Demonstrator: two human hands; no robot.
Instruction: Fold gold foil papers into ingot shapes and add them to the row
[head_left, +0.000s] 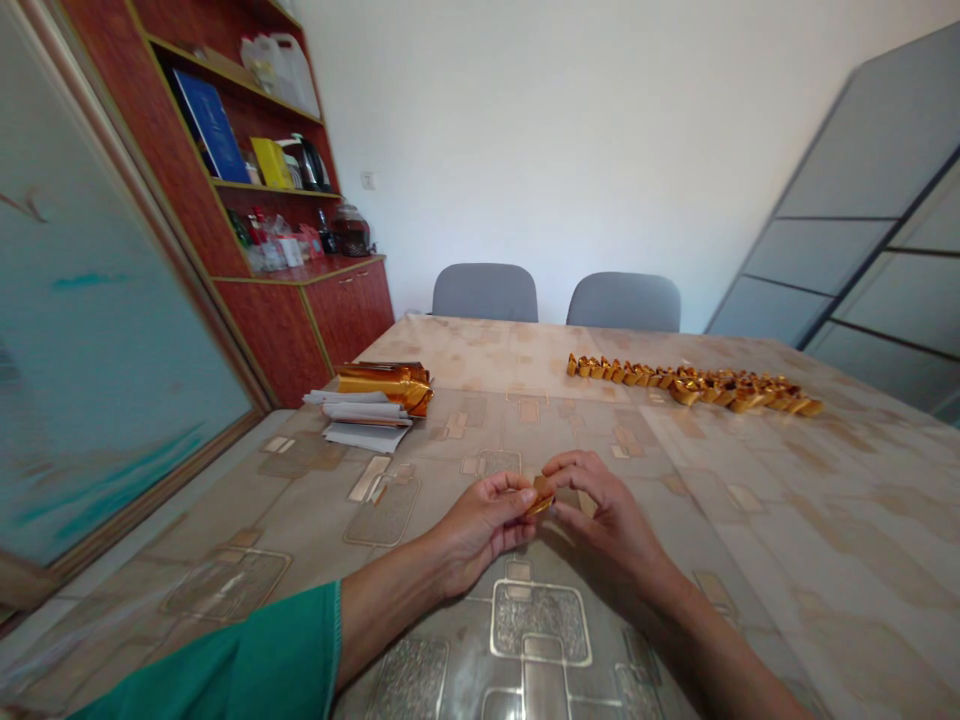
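A small piece of folded gold paper [541,497] is held between my two hands, just above the patterned tablecloth. My left hand [491,520] pinches its left side, thumb on top and fingers curled beneath. Around its right side curve the fingers of my right hand [600,500], with the fingertips and thumb at its edge. Parts of the piece are covered by my fingers. To the far right stand rows of folded gold paper ingots [705,384]. At the left lies a stack of gold paper sheets [382,385] beside white-backed sheets [367,436].
The table has a patterned cover [465,400]. Two grey chairs [486,290] stand behind its far edge. A red-brown cabinet [349,305] with shelves of bottles, boxes and a kettle is at the back left. A sliding glass door [112,300] runs along the left.
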